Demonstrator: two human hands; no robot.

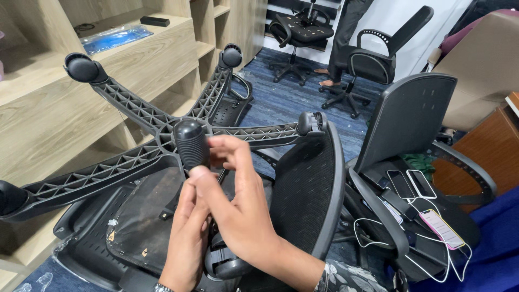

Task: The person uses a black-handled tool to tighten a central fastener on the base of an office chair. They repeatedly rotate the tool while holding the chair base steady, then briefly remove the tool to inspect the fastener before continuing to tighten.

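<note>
The upturned office chair (162, 227) lies seat-down in the near middle, its five-armed star base (135, 116) raised toward the camera, and at the hub stands the ribbed black cylinder cover (192, 143). The right hand (240, 211) has its fingers (230, 148) closed round that cover from the right, while the left hand (186, 238) presses its thumb and fingers up against the lower end, closed on it as well. In my judgement the grip sits high on a smooth dome, so the hands could slip off; the long arms and their castors (82, 68) could also swing and knock the wooden shelving (48, 108) at left. A flat blue plastic-wrapped packet (116, 39) lies on a far shelf beside a small black box (154, 21). On the chair seat at right rest three phones (421, 184), one pink-backed, with white cables.
</note>
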